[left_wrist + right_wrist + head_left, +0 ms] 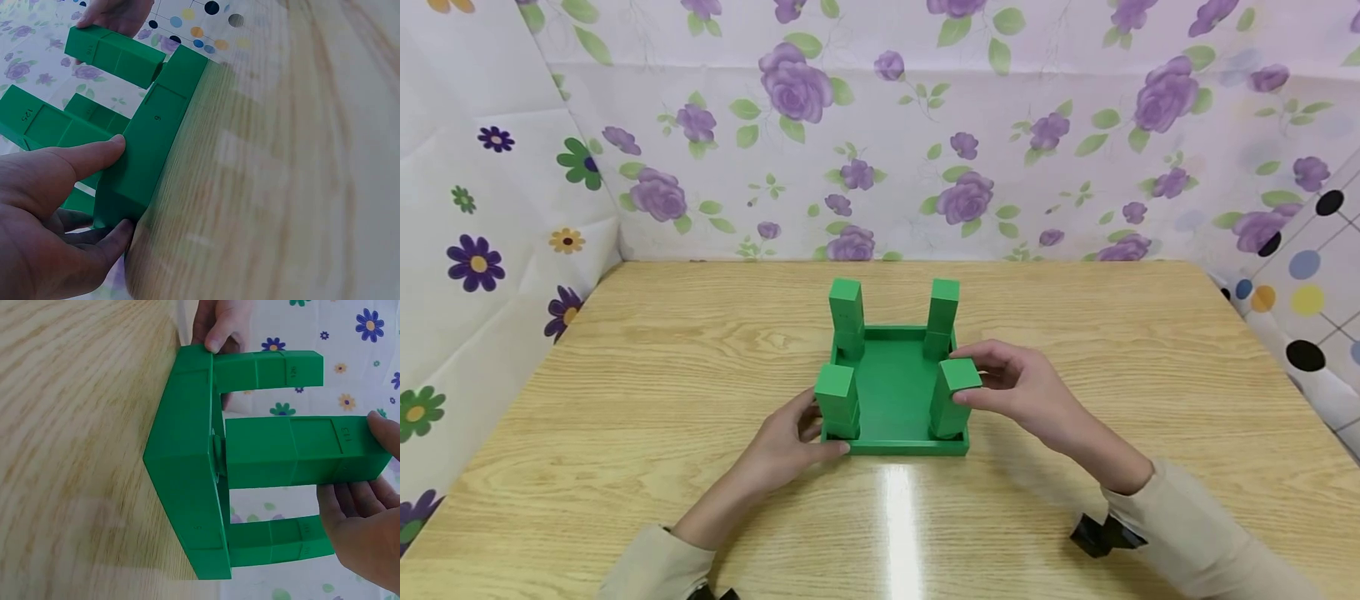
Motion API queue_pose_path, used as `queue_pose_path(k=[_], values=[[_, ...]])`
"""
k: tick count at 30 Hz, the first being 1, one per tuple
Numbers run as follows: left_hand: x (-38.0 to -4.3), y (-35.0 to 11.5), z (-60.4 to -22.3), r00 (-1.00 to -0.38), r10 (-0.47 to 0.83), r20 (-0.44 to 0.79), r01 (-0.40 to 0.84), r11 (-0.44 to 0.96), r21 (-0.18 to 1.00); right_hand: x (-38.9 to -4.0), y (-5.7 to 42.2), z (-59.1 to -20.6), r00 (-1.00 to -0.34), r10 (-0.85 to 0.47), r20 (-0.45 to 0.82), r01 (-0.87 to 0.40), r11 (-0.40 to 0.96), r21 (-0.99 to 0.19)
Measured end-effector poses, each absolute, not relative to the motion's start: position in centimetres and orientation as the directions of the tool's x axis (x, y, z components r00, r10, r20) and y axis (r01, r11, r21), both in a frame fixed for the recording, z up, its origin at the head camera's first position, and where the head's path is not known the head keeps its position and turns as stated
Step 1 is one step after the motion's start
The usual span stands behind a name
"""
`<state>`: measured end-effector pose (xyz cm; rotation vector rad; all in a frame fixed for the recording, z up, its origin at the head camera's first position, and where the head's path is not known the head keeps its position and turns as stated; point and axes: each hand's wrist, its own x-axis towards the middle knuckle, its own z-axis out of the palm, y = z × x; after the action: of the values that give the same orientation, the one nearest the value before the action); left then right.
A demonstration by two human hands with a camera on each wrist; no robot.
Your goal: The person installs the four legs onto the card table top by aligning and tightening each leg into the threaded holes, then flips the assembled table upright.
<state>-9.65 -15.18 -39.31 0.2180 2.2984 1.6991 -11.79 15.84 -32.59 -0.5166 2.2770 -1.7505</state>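
Observation:
A shallow green square tray (895, 447) lies on the table with green block posts standing at its corners. My left hand (786, 442) grips the tray's near left corner, its thumb on the front rim beside the near left post (837, 400). With thumb and fingers my right hand (1026, 387) holds the upper part of the near right post (262, 450). In the right wrist view a narrow gap shows between this post's lower end and the tray, with a small green peg-like piece (219, 455) in it. Faint numbers mark the posts.
Two more green posts, a far left post (847, 317) and a far right post (943, 312), rise at the tray's back corners. The wooden table (700, 333) meets a flowered cloth (850, 167) at the back. Patterned cloths hang at both sides.

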Motion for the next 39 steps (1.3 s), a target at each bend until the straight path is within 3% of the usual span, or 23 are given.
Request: queue_pose_path(k=[15,26,39], values=[[-9.6,-15.1,-39.1,-0.945,0.304,-0.119,-0.034,0.270,0.962,-11.9,16.5,-32.5,-0.853,-0.510,0.112,-0.286,0.277,-0.917],[-9.6,-15.1,-39.1,-0.948,0.294,-0.124,-0.036,0.286,0.958,-11.6,15.3,-33.0,-0.899,-0.391,0.197,-0.352,0.379,-0.856],[-9.5,-15.2,-39.0,-0.948,0.293,-0.120,-0.034,0.285,0.958,-11.2,13.8,-34.1,-0.900,-0.238,0.366,-0.435,0.418,-0.798]])
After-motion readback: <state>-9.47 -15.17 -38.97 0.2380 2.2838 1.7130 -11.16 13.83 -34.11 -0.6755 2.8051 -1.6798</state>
